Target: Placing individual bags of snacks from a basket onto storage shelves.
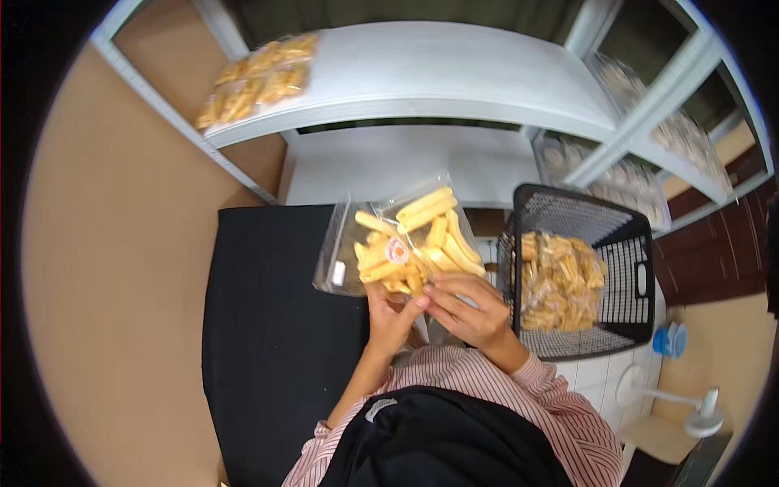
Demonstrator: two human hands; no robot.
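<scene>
Clear snack bag [406,243] held by left hand [389,316] and right hand [466,308].

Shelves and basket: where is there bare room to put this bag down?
Top shelf is bare right of the snack bags; the shelf below looks bare too. The black basket is crowded with bags. Both hands, left hand and right hand, hold the bag.

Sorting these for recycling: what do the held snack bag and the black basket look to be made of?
Bag: thin clear plastic film, glossy; the yellow sticks show through and it crinkles. Basket: likely rigid moulded plastic, matte black, with a fine grid of holes and a cut-out handle.
</scene>
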